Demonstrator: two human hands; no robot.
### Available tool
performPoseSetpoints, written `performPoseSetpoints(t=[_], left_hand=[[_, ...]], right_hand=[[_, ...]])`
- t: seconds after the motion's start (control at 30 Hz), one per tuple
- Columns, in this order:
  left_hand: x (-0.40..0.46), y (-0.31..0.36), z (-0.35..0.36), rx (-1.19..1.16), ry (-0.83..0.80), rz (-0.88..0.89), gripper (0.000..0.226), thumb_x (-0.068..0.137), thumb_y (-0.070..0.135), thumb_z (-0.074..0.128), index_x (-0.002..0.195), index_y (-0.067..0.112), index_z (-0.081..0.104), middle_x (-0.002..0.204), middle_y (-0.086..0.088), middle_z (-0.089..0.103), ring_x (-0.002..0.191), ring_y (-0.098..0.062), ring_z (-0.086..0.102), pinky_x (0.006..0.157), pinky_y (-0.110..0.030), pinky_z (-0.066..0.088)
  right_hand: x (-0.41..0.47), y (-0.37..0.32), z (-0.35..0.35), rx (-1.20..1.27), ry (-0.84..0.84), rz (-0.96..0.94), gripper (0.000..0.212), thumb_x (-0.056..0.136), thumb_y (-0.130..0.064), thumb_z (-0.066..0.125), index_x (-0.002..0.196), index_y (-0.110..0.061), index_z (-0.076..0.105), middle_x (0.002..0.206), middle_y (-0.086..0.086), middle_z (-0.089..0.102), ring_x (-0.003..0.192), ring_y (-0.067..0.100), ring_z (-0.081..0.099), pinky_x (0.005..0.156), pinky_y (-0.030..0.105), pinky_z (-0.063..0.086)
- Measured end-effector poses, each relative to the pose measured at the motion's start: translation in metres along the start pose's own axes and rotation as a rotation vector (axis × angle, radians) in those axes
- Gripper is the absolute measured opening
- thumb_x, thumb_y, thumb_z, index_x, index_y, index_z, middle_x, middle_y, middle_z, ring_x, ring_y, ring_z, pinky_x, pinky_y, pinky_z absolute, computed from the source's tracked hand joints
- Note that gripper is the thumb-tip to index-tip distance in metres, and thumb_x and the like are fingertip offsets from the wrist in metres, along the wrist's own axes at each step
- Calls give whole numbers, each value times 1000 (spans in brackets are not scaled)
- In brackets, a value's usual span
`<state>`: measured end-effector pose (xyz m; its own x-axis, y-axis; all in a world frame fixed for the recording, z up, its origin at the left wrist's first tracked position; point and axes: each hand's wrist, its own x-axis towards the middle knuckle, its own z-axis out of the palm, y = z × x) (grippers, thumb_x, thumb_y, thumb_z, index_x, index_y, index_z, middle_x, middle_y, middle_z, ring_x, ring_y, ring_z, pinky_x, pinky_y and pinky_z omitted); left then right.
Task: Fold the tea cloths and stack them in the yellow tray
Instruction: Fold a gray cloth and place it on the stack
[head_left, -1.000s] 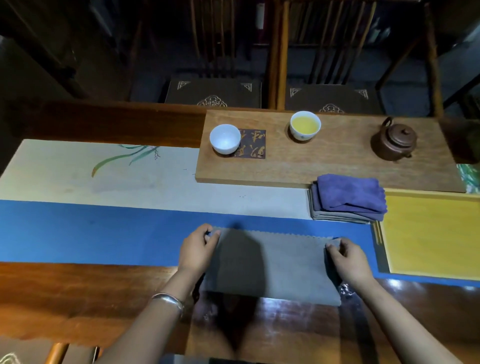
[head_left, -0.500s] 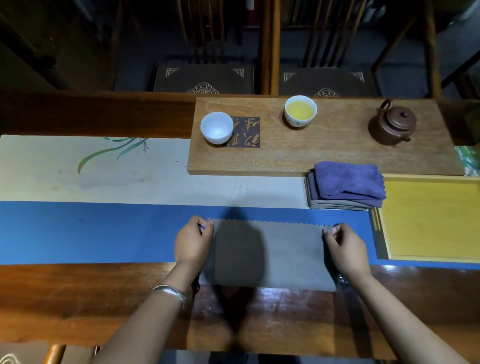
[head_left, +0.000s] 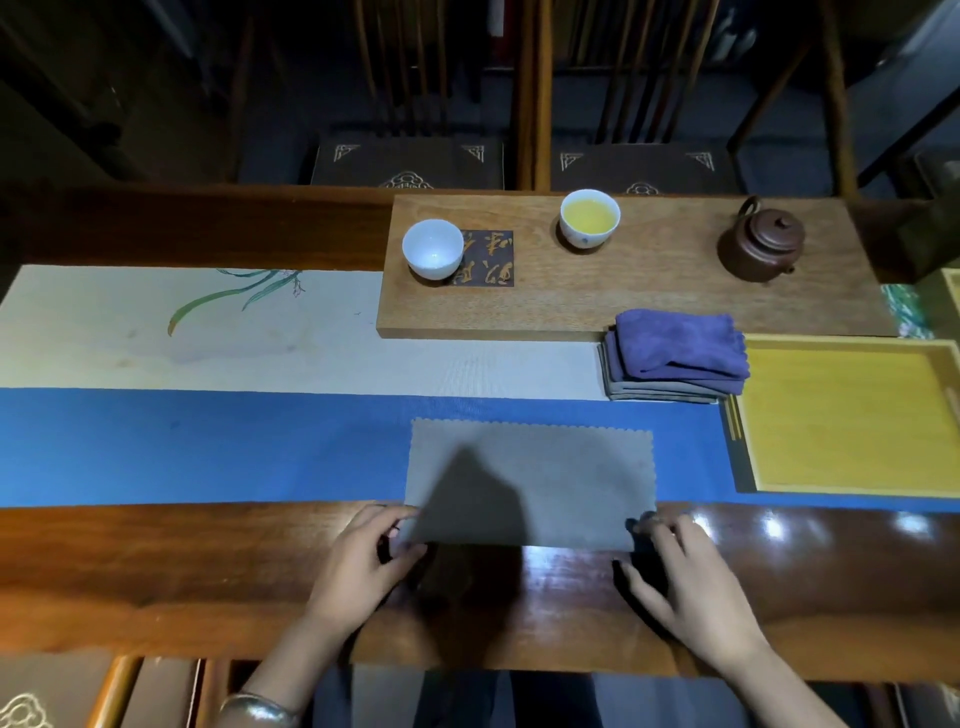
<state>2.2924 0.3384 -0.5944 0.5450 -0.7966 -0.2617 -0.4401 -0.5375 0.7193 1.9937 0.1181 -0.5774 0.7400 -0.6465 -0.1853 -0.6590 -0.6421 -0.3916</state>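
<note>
Got the flat grey rectangular tea cloth with scalloped edges (head_left: 530, 478) at lower centre. My left hand (head_left: 363, 566) and right hand (head_left: 691, 587) each pinch a near corner, I'd say so the next fold stays square. The smooth yellow wooden tray (head_left: 852, 415) sits bare at right, beside a plush purple-topped cloth stack (head_left: 675, 353).

One head-worn camera looks forward and steeply down, close over the wooden table (head_left: 156, 561).

matt grey cloth (head_left: 530, 483) — glossy wooden table (head_left: 156, 571)
</note>
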Motion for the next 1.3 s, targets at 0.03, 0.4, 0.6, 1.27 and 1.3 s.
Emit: performPoseSetpoints(t=[0.03,0.4,0.6,1.27,1.3], left_hand=[[-2,2,3,2,-11,-4,37,74,16,80,106,30,69,100,14,59,94,4,55,82,-9,39],[-4,1,14,67,80,-73,11,85,17,70,92,26,70,90,9,56,79,-4,57,75,-25,47],[-28,0,12,206,37,18,5,93,23,58,90,25,60,96,11,50,92,-8,53,76,-27,44],[-5,24,20,-29,213,-132,6,98,27,47,96,22,49,78,3,61,68,-14,56,60,-32,37],[1,23,22,-15,213,-147,7,99,27,46,95,21,49,78,2,61,67,-16,55,60,-32,37]], right_hand=[[-2,-1,0,-34,-13,-27,36,78,-25,74,109,-14,61,104,3,56,93,23,57,74,36,54],[15,-5,-3,-151,-88,47,24,91,-18,56,115,-17,58,109,2,57,100,21,52,74,26,37],[-7,-10,-6,-146,-149,11,14,85,-14,58,99,-12,60,95,5,57,87,27,54,70,30,40],[11,-4,-10,396,84,220,9,91,-13,56,85,-18,54,82,-2,62,78,14,57,62,33,42],[17,-2,-7,385,79,224,8,92,-14,55,85,-17,53,82,-1,61,79,17,56,62,34,40]])
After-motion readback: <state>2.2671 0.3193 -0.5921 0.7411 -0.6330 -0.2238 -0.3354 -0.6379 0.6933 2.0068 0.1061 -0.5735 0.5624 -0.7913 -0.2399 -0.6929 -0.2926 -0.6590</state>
